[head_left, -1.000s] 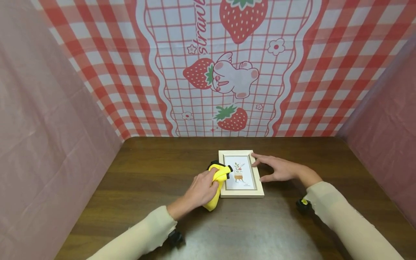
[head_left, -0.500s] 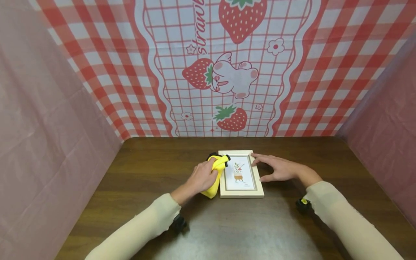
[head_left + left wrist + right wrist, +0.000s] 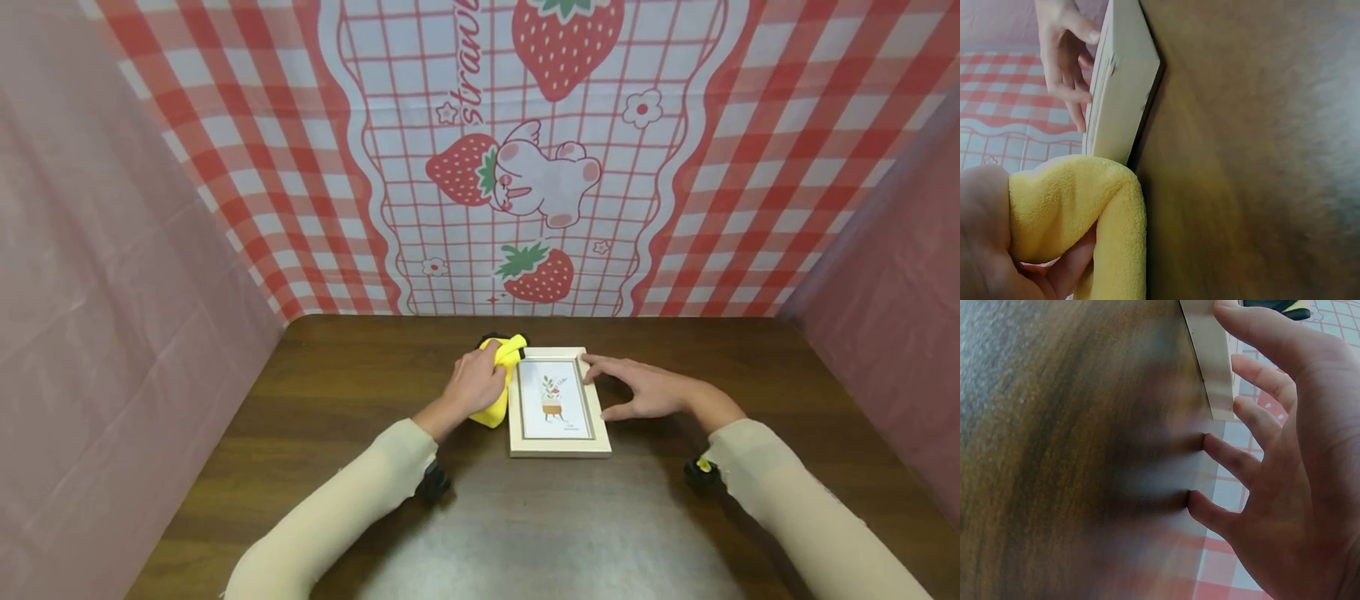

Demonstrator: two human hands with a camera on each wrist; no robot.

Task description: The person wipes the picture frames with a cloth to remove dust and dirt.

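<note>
Frame [image 3: 561, 448], count one, encloses one print [image 3: 556, 404]; left hand [image 3: 474, 383] grips one yellow cloth [image 3: 492, 411] at frame's left edge, right hand [image 3: 651, 390], fingers spread, touches its right.

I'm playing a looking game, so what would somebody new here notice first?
Probably the big red-and-white checked strawberry sheet hanging behind the brown wood-grain table. Next might come the bright yellow fuzzy cloth, held in the bare left hand at the left edge of the cream rectangular picture frame. The bare right hand touches the frame's right edge.
</note>
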